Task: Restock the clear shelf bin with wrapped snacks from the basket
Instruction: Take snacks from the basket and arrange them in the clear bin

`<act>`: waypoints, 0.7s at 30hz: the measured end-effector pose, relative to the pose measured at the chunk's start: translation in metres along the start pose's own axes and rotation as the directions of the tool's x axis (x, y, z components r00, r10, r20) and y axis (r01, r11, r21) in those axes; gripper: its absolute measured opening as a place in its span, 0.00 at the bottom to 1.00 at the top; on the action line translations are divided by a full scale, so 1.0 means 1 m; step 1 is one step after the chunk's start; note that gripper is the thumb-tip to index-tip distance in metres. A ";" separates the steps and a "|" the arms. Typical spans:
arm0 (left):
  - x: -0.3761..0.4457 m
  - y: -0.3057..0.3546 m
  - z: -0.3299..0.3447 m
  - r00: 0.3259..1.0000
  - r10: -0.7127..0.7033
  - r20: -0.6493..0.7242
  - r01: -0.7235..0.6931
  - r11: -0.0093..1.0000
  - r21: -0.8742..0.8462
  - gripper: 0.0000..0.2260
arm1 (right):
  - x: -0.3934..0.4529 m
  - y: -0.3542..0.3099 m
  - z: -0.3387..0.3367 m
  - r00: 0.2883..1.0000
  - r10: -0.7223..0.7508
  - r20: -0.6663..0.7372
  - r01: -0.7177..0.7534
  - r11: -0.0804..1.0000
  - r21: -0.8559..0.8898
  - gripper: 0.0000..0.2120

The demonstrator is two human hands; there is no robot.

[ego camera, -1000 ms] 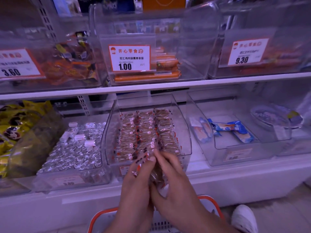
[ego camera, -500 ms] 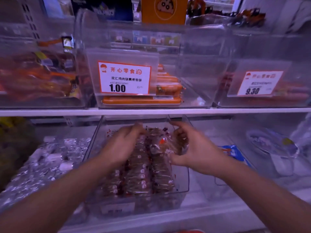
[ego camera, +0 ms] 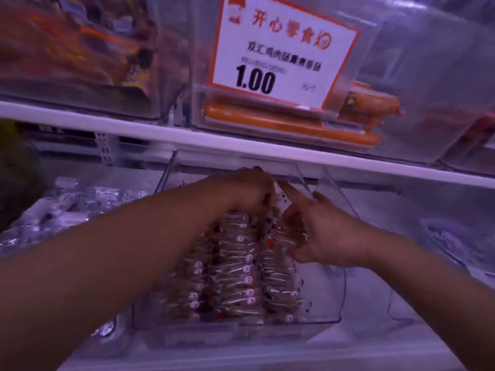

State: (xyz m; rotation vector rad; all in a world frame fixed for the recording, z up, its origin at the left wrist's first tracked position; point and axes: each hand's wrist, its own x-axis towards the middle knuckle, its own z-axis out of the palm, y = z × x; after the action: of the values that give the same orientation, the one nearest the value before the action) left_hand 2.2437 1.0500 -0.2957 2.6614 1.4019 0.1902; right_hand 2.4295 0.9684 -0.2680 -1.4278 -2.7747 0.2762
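The clear shelf bin (ego camera: pixel 330 295) stands on the lower shelf, packed with three rows of wrapped snacks (ego camera: pixel 241 274) in clear wrappers with red and white marks. Both my hands are deep in the bin at its far end, under the upper shelf. My left hand (ego camera: pixel 249 191) curls over the back of the rows, fingers bent around wrapped snacks. My right hand (ego camera: pixel 318 231) presses against the right row, its index finger stretched toward my left hand. The basket is out of view.
The white edge of the upper shelf (ego camera: pixel 348 163) runs just above my hands. On it sits a bin of orange sausages (ego camera: pixel 289 124) behind a 1.00 price tag (ego camera: pixel 278 49). Silver-wrapped sweets (ego camera: pixel 61 215) fill the bin to the left. Another clear bin (ego camera: pixel 434 263) stands to the right.
The camera has moved in close to the shelf. Both hands have gone from the bin's front, through its middle, to its far end, carrying wrapped snacks along.
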 end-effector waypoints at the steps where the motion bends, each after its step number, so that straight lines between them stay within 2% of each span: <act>1: -0.002 -0.005 -0.003 0.998 -0.063 -0.023 0.061 0.997 -0.049 0.12 | 0.006 0.000 -0.002 0.999 0.012 0.036 -0.011 1.000 -0.029 0.57; 3: -0.007 -0.009 -0.002 0.987 -0.125 -0.097 0.117 0.989 -0.086 0.13 | 0.021 -0.002 -0.004 0.996 0.041 0.082 -0.032 0.994 -0.108 0.60; 6: -0.010 -0.007 0.010 0.984 -0.104 -0.142 0.089 0.990 -0.110 0.17 | 0.041 -0.004 -0.003 0.993 0.082 0.089 -0.062 0.976 -0.211 0.60; 11: -0.011 -0.020 0.005 0.984 -0.159 -0.076 0.137 0.961 -0.239 0.13 | 0.059 0.000 0.006 0.991 0.099 0.087 -0.062 0.933 -0.356 0.60; 13: -0.010 -0.021 0.004 0.986 -0.163 -0.045 0.149 0.963 -0.224 0.08 | 0.062 0.003 0.007 0.996 0.071 0.061 -0.042 0.922 -0.384 0.60; 17: -0.014 -0.019 -0.001 0.989 -0.147 -0.003 0.142 0.963 -0.228 0.09 | 0.057 0.003 0.011 1.000 -0.027 0.009 0.028 0.871 -0.490 0.56; 19: -0.018 -0.014 -0.003 0.994 -0.110 -0.018 0.106 0.984 -0.141 0.20 | 0.051 0.003 0.011 0.999 -0.046 -0.025 0.024 0.827 -0.561 0.55; 21: -0.020 -0.006 -0.001 0.999 -0.047 -0.020 0.046 0.998 -0.034 0.29 | 0.045 0.003 0.009 0.999 0.020 -0.048 -0.045 0.808 -0.587 0.55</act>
State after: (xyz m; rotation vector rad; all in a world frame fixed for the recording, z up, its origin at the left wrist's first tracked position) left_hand 2.2277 1.0367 -0.2967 2.6048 1.4517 0.2359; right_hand 2.4044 1.0050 -0.2801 -1.5392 -2.9360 -0.6783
